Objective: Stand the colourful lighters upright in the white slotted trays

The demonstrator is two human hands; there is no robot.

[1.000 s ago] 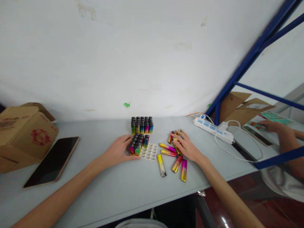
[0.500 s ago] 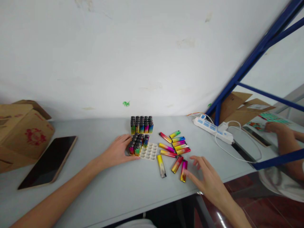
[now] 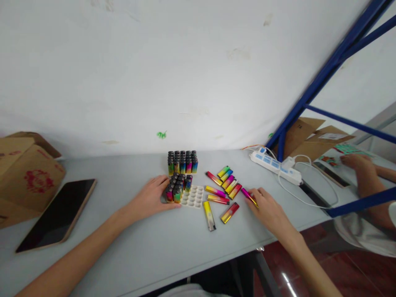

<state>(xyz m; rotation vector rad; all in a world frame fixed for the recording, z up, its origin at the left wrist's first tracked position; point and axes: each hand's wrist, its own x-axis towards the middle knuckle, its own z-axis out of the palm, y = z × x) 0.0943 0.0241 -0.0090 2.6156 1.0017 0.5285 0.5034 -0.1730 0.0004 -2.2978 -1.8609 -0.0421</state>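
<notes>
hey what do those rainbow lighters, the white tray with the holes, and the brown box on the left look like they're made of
Loose lighters: glossy, metallic-looking gradient shells with bright glints; coated metal or plastic, unclear. Their caps look like matte black plastic.
White tray: probably thin moulded plastic, with smooth rounded sockets; foam is possible.
Brown box: matte cardboard with folded flaps and red print.

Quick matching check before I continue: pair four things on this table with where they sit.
Things:
1. phone
2. power strip
3. cardboard box
4. full block of upright lighters

Places:
A. far left edge
B. by the blue frame, right
C. flat, left of the left hand
D. near the wall, centre

Pairs: 1-C, 2-B, 3-A, 4-D
</notes>
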